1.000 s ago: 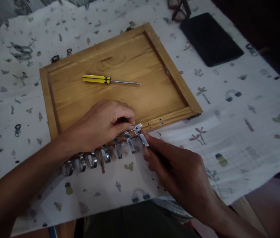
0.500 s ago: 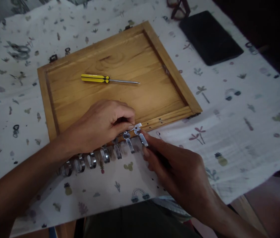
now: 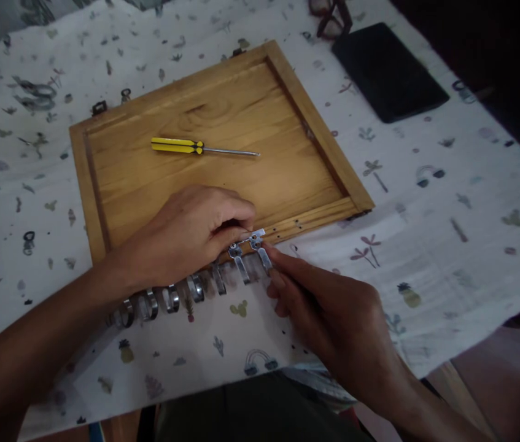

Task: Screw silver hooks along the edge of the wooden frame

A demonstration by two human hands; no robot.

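A shiny metal bracket [image 3: 256,240] with screw holes and a bent tongue lies at the near edge of a framed wooden panel [image 3: 306,129]. My right hand [image 3: 333,307] is closed on the bracket's tongue between thumb and forefinger. From the other side my left hand [image 3: 190,230] is closed too, its thumb tip at the bracket's left end; whatever else sits in that pinch is hidden. A similar bracket [image 3: 240,264] with a screw head showing is just left of it. Several curved metal brackets [image 3: 195,287] run along the same edge, partly under my left hand.
A yellow-handled screwdriver [image 3: 179,145] lies on the panel. Small dark holes dot the near rail to the right of my hands. Dark hinges [image 3: 99,108] sit at the far edge. A black tablet [image 3: 388,73] and glasses [image 3: 333,18] rest on the patterned cloth [image 3: 448,245].
The bracket has shifted very slightly, its tongue tipping a little left. My right fingers have adjusted around its end. My left hand has edged slightly right.
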